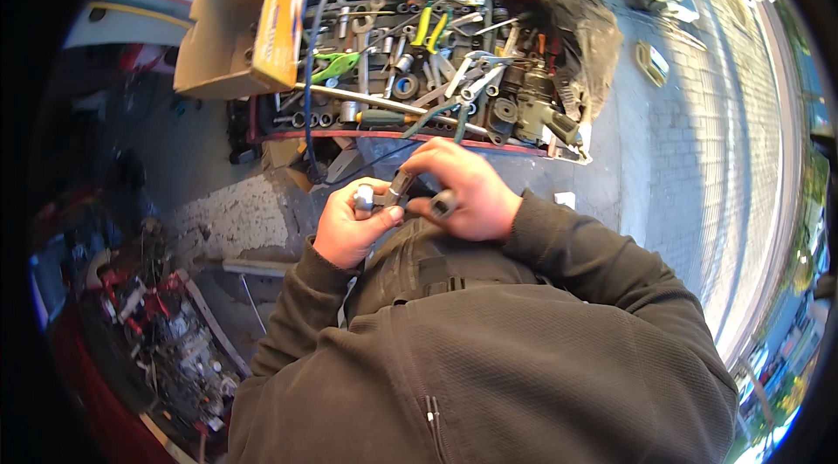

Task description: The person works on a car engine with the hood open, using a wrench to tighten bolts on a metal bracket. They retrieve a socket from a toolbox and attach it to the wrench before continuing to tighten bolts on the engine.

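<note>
In front of my waist both hands work together on small metal parts. My left hand (344,224) is closed, its thumb and fingers pinching a metal fitting with a shiny rounded end (364,196). A dark metal piece (399,188) bridges the gap between the hands, and my right index finger and thumb press on it. Tucked in the curled fingers of my right hand (471,189) is a metal socket (443,204), its hollow end showing. Whether the fitting and the dark piece are joined I cannot tell.
A red-edged tool tray (410,137) full of wrenches, sockets and pliers lies ahead. An open cardboard box (229,36) sits at its left end, an impact wrench (546,119) at its right. A blue cable (307,102) crosses the tray. An open engine bay (166,342) is at lower left.
</note>
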`<state>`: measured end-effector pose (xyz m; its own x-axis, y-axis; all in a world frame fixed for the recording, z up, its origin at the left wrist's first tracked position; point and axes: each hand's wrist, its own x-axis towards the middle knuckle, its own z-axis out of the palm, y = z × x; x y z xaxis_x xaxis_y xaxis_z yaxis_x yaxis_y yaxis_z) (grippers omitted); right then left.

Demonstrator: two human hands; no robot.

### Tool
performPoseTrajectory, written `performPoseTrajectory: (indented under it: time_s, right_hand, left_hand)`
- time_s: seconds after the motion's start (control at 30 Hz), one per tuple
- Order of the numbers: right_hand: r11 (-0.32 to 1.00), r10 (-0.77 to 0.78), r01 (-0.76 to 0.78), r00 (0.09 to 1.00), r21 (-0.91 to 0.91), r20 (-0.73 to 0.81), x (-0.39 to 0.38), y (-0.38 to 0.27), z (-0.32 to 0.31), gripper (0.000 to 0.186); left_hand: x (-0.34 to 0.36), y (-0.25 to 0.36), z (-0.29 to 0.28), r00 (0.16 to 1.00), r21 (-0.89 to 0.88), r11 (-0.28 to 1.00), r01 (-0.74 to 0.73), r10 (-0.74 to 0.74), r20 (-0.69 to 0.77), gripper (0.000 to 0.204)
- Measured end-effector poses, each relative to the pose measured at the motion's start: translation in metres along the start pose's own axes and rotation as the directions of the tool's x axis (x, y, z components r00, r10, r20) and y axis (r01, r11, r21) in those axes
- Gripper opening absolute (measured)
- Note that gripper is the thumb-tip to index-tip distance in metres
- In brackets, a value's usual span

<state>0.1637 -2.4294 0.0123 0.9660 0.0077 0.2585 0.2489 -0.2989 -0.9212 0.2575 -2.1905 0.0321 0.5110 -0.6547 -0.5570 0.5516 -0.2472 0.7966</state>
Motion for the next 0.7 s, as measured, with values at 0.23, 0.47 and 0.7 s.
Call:
performPoseTrajectory:
  time_s: [0.23,0.47,0.7]
  right_hand:
    - [0.703,0.513,-0.598,0.802,0.385,0.308,0.0,-0.007,-0.017,0.028]
    - [0.365,0.174,-0.19,0.976,0.912,0.134,0.056,-0.053,-0.029,0.028]
    - [0.126,-0.119,-0.378,0.912,0.917,0.392,0.067,-0.121,0.032,0.034]
  left_hand:
    - [-0.042,-0.01,0.039,0.959,0.084,0.984,-0.157,0.172,-0.225,0.033]
    - [-0.107,-0.051,0.053,0.813,0.092,0.951,-0.294,0.3,-0.499,0.029]
    - [-0.204,-0.105,0.071,0.635,0.131,0.873,-0.47,0.438,-0.636,0.028]
